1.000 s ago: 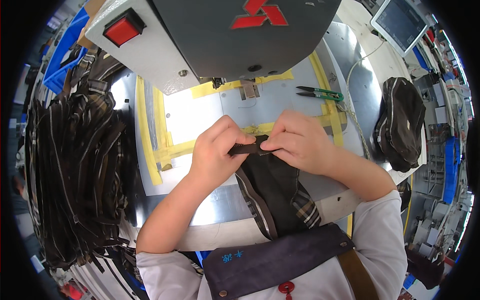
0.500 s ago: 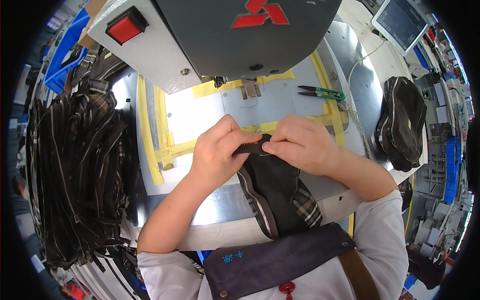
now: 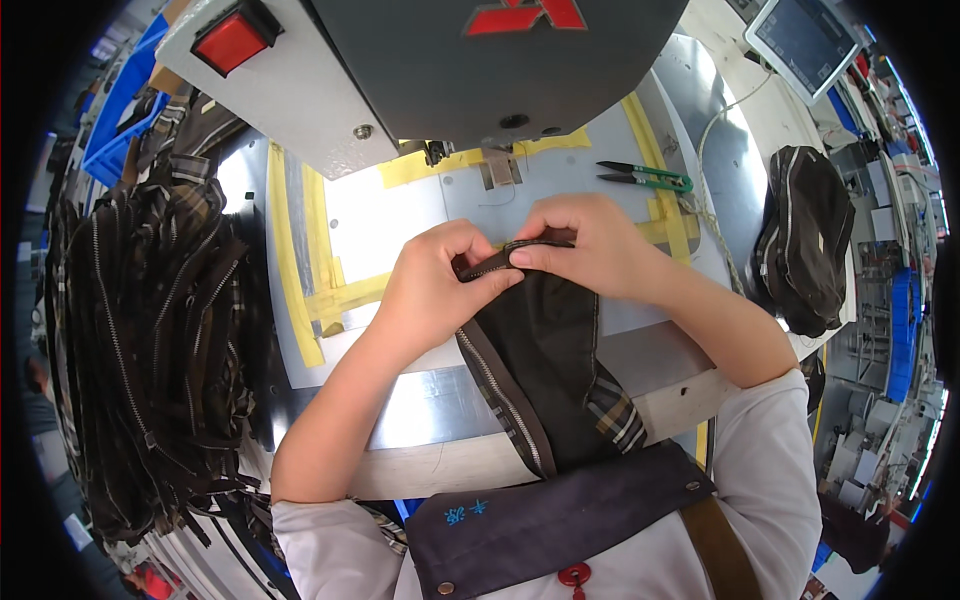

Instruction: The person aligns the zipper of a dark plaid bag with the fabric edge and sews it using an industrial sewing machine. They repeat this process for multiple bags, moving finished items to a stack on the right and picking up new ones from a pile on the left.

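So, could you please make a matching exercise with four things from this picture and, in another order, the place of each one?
Things:
1. scissors
2. red button
3. pile of zipper strips
4. dark fabric piece

Places:
a. far left of the table
b. between both hands
c. upper left, on the machine
d. behind the right hand, on the table

Pairs: 1-d, 2-c, 3-a, 4-b

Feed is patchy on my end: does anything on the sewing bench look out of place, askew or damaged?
Nothing stands out. Both hands, left and right, pinch the dark zippered piece on the plate. Snips lie flat; zipper strips sit heaped at left.
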`<move>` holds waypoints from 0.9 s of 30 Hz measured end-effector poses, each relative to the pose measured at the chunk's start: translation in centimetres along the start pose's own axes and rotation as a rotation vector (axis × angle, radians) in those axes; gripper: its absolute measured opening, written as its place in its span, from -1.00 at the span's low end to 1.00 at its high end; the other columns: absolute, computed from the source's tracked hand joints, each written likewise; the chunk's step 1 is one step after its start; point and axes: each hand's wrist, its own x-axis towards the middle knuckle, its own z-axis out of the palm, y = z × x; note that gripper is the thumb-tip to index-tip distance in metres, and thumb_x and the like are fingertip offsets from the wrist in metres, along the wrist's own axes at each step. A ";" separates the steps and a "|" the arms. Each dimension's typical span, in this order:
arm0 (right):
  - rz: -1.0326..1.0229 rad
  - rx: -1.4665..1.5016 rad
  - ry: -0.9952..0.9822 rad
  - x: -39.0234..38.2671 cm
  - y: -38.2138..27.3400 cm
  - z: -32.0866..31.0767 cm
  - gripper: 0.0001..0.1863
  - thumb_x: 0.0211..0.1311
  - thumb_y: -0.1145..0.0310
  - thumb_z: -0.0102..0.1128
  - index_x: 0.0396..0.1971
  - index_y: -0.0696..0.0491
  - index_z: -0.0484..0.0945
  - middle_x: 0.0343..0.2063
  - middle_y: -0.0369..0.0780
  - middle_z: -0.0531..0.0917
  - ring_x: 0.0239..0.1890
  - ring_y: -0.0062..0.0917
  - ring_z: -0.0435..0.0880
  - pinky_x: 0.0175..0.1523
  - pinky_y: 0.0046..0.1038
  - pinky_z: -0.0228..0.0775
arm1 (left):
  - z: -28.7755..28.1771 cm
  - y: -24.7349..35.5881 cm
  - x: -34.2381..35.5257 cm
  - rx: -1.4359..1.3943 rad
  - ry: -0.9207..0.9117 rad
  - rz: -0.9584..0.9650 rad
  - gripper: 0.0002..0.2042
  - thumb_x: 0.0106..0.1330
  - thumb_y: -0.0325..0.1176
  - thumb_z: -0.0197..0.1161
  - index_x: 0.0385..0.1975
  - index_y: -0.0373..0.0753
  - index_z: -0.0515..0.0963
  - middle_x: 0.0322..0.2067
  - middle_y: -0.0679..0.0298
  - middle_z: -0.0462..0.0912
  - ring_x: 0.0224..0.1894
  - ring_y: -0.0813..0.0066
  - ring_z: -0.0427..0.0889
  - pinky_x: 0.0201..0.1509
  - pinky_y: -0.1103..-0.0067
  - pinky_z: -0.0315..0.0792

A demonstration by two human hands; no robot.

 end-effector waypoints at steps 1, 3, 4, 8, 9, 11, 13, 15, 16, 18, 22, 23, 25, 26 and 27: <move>-0.005 0.078 -0.007 0.3 0.6 0.1 -0.79 0.12 0.32 0.35 -0.38 0.17 0.64 -0.54 -0.26 0.63 -0.49 -0.64 0.50 -0.34 -0.54 0.34 | -0.2 0.1 0.0 0.025 -0.013 -0.010 -0.78 0.07 -0.42 0.46 -0.53 -0.33 0.50 -0.59 0.34 0.48 -0.52 0.67 0.41 -0.44 0.66 0.33; 0.041 0.122 -0.028 0.6 0.6 -0.1 -0.78 0.13 0.30 0.35 -0.37 0.17 0.64 -0.54 -0.29 0.63 -0.48 -0.68 0.49 -0.33 -0.56 0.34 | -0.8 0.4 0.2 -0.061 -0.089 -0.087 -0.82 0.11 -0.43 0.42 -0.49 -0.34 0.52 -0.57 0.37 0.50 -0.51 0.70 0.40 -0.43 0.67 0.33; 0.063 0.142 -0.037 0.7 0.6 -0.2 -0.77 0.14 0.30 0.35 -0.37 0.17 0.64 -0.53 -0.30 0.64 -0.47 -0.69 0.48 -0.33 -0.56 0.34 | -1.1 0.5 0.3 -0.104 -0.128 -0.124 -0.84 0.13 -0.44 0.40 -0.47 -0.34 0.54 -0.56 0.38 0.51 -0.51 0.71 0.39 -0.42 0.67 0.33; 0.054 0.102 -0.046 0.7 0.7 -0.5 -0.77 0.14 0.30 0.35 -0.37 0.17 0.64 -0.54 -0.31 0.64 -0.48 -0.69 0.48 -0.33 -0.57 0.33 | -1.8 -0.2 0.6 -0.278 -0.215 -0.078 -0.89 0.23 -0.44 0.30 -0.40 -0.36 0.58 -0.53 0.41 0.51 -0.48 0.75 0.38 -0.40 0.69 0.31; 0.055 0.101 -0.038 0.6 0.7 -0.5 -0.77 0.13 0.29 0.35 -0.38 0.17 0.64 -0.55 -0.30 0.63 -0.48 -0.68 0.48 -0.34 -0.56 0.33 | -1.7 -0.4 0.7 -0.285 -0.211 -0.069 -0.89 0.25 -0.44 0.28 -0.39 -0.36 0.58 -0.53 0.41 0.51 -0.48 0.75 0.38 -0.40 0.70 0.30; 0.040 0.049 -0.022 0.5 0.7 -0.5 -0.76 0.11 0.28 0.36 -0.40 0.17 0.64 -0.57 -0.28 0.62 -0.51 -0.65 0.48 -0.35 -0.54 0.32 | -1.6 -0.5 0.7 -0.261 -0.194 -0.055 -0.89 0.28 -0.43 0.25 -0.38 -0.36 0.59 -0.52 0.41 0.50 -0.47 0.75 0.38 -0.40 0.70 0.30; 0.008 -0.054 -0.004 0.4 0.2 -0.7 -0.75 0.08 0.26 0.36 -0.43 0.17 0.64 -0.60 -0.25 0.61 -0.53 -0.60 0.48 -0.37 -0.51 0.31 | -1.3 -0.2 0.6 -0.198 -0.166 -0.046 -0.87 0.30 -0.41 0.24 -0.37 -0.37 0.59 -0.51 0.41 0.50 -0.47 0.74 0.37 -0.40 0.70 0.29; -0.011 -0.140 -0.001 0.4 -0.5 -0.7 -0.74 0.06 0.25 0.37 -0.44 0.17 0.63 -0.61 -0.21 0.60 -0.55 -0.55 0.48 -0.39 -0.48 0.30 | -1.1 -0.4 0.6 -0.160 -0.151 -0.021 -0.87 0.30 -0.41 0.24 -0.36 -0.37 0.59 -0.51 0.40 0.50 -0.48 0.72 0.37 -0.40 0.69 0.29; -0.020 -0.183 0.002 0.3 -0.7 -0.8 -0.73 0.05 0.24 0.37 -0.45 0.18 0.63 -0.62 -0.19 0.59 -0.56 -0.52 0.47 -0.40 -0.47 0.29 | -1.0 -0.5 0.6 -0.141 -0.144 -0.007 -0.87 0.31 -0.41 0.24 -0.36 -0.37 0.59 -0.50 0.39 0.50 -0.48 0.71 0.37 -0.40 0.69 0.29; -0.040 -0.177 -0.002 0.3 -0.4 -0.7 -0.73 0.05 0.24 0.37 -0.46 0.18 0.63 -0.62 -0.17 0.59 -0.56 -0.49 0.48 -0.41 -0.45 0.29 | -0.8 -0.6 0.5 -0.104 -0.131 0.028 -0.86 0.31 -0.41 0.23 -0.36 -0.38 0.59 -0.50 0.38 0.49 -0.49 0.70 0.36 -0.40 0.68 0.29; -0.012 -0.112 -0.020 0.3 -0.4 -1.0 -0.71 0.04 0.23 0.37 -0.47 0.19 0.62 -0.63 -0.15 0.59 -0.58 -0.47 0.47 -0.42 -0.45 0.28 | -0.8 -0.4 0.5 -0.088 -0.119 0.080 -0.85 0.32 -0.40 0.23 -0.37 -0.39 0.58 -0.50 0.37 0.49 -0.50 0.69 0.36 -0.40 0.66 0.30; -0.018 -0.133 -0.022 0.4 -0.5 -1.0 -0.71 0.05 0.23 0.37 -0.46 0.19 0.63 -0.63 -0.16 0.58 -0.58 -0.50 0.46 -0.42 -0.46 0.27 | -0.8 -0.4 0.5 -0.100 -0.123 0.067 -0.85 0.32 -0.40 0.23 -0.37 -0.39 0.58 -0.51 0.37 0.49 -0.50 0.69 0.36 -0.40 0.66 0.29; -0.031 -0.172 -0.027 0.5 -0.8 -1.0 -0.71 0.06 0.24 0.37 -0.45 0.19 0.63 -0.64 -0.18 0.58 -0.58 -0.55 0.45 -0.43 -0.48 0.26 | -0.8 -0.4 0.5 -0.124 -0.130 0.038 -0.85 0.32 -0.40 0.24 -0.38 -0.38 0.57 -0.52 0.38 0.47 -0.50 0.70 0.35 -0.40 0.67 0.29; 0.000 -0.139 -0.039 0.6 -0.7 -1.1 -0.71 0.07 0.24 0.37 -0.45 0.20 0.63 -0.64 -0.19 0.58 -0.57 -0.57 0.45 -0.42 -0.49 0.26 | -0.8 -0.5 0.5 -0.142 -0.128 0.035 -0.85 0.31 -0.40 0.24 -0.39 -0.38 0.57 -0.52 0.38 0.47 -0.50 0.71 0.35 -0.40 0.67 0.29; 0.031 -0.106 -0.051 0.7 -0.5 -1.1 -0.72 0.08 0.24 0.37 -0.44 0.20 0.63 -0.63 -0.20 0.59 -0.57 -0.60 0.45 -0.42 -0.50 0.26 | -0.8 -0.6 0.6 -0.160 -0.126 0.032 -0.85 0.31 -0.40 0.25 -0.39 -0.38 0.57 -0.52 0.38 0.47 -0.50 0.71 0.35 -0.40 0.67 0.29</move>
